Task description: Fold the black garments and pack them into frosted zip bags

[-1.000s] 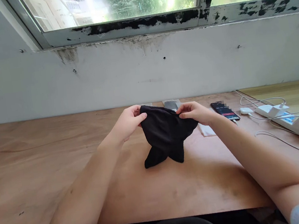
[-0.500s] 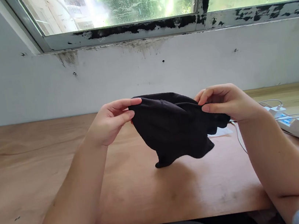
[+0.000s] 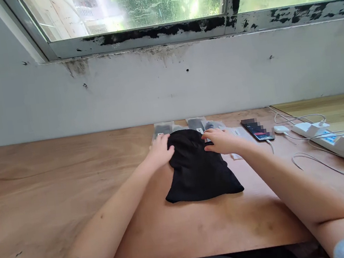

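Note:
A piece of soft black cloth [image 3: 202,171], perhaps a garment, lies spread on the wooden table in front of me, its wider hem toward me and its narrower end away. At its upper left edge is my left hand [image 3: 161,149], thumb and fingers curled on the fabric. My right hand [image 3: 220,140] grips the upper right edge, with a fold of black fabric showing between thumb and fingers. The kind of garment cannot be made out.
Behind the cloth lie several clear packets [image 3: 163,128] with dark contents. A phone [image 3: 257,130] with a charging cable rests at the right, near a white power strip [image 3: 336,140] with plugs and loose cords. A wall with a window [image 3: 135,6] rises behind the table [image 3: 56,196].
The black cloth has gone from being held up in the air to lying on the table. Both hands have moved down and closer together, uncovering the packets and the phone.

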The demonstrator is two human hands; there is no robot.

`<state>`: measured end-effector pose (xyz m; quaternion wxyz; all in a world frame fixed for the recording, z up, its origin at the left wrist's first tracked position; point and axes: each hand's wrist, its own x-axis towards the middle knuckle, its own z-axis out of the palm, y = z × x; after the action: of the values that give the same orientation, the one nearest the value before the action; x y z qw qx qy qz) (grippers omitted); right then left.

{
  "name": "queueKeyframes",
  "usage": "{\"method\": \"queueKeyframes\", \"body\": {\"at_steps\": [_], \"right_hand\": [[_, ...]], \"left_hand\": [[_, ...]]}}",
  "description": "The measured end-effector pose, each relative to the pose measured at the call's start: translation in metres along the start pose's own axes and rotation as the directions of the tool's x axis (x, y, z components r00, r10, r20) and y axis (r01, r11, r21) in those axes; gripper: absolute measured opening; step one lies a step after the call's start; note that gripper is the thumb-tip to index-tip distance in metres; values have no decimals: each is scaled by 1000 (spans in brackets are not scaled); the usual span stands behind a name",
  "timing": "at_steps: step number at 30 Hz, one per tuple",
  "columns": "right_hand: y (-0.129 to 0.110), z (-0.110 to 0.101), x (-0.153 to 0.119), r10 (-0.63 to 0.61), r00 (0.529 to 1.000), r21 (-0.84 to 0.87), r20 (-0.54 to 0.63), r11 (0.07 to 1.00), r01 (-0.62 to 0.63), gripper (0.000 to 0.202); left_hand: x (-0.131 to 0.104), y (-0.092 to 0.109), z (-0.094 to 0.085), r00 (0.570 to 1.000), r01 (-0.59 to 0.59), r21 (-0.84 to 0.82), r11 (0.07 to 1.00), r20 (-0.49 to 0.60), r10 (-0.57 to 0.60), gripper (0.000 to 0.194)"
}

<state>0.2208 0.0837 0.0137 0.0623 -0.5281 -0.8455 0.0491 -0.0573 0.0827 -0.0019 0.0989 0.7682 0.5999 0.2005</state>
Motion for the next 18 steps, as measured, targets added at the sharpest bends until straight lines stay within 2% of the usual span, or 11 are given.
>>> {"method": "queueKeyframes", "body": {"at_steps": [1, 2, 4, 6, 8, 11, 13, 16, 18], "right_hand": [[-4, 3, -2, -18, 999, -29, 47, 999, 20, 41], [-9, 5, -4, -43, 995, -48, 90, 998, 47, 45], [-17, 7, -8, -85, 983, -78, 165, 992, 99, 57], [-24, 11, -11, -109, 963, -101, 247, 985, 138, 80], [-29, 18, -11, -133, 929, -98, 345, 979, 176, 109], [-32, 32, -9, -173, 875, -67, 452, 972, 226, 140], [-30, 41, -7, -195, 871, -38, 451, 971, 237, 149], [-27, 51, -3, -251, 914, 45, 317, 967, 250, 146], [-26, 58, 2, -264, 951, 86, 161, 964, 253, 126]], "left_hand": [[-6, 5, 3, 993, -88, 70, 994, 89, 82, 61], [-13, 11, 5, 964, -188, 109, 976, 209, 162, 68], [-27, 21, 7, 853, -359, 123, 925, 446, 272, 95], [-38, 26, 11, 756, -430, 129, 894, 592, 278, 118], [-43, 25, 17, 713, -435, 159, 886, 662, 232, 131], [-44, 15, 26, 691, -413, 179, 893, 701, 179, 146], [-42, 6, 29, 699, -394, 156, 906, 691, 184, 152], [-38, -1, 31, 744, -379, 104, 919, 625, 236, 147], [-35, 1, 33, 801, -364, 99, 926, 540, 257, 133]]}}
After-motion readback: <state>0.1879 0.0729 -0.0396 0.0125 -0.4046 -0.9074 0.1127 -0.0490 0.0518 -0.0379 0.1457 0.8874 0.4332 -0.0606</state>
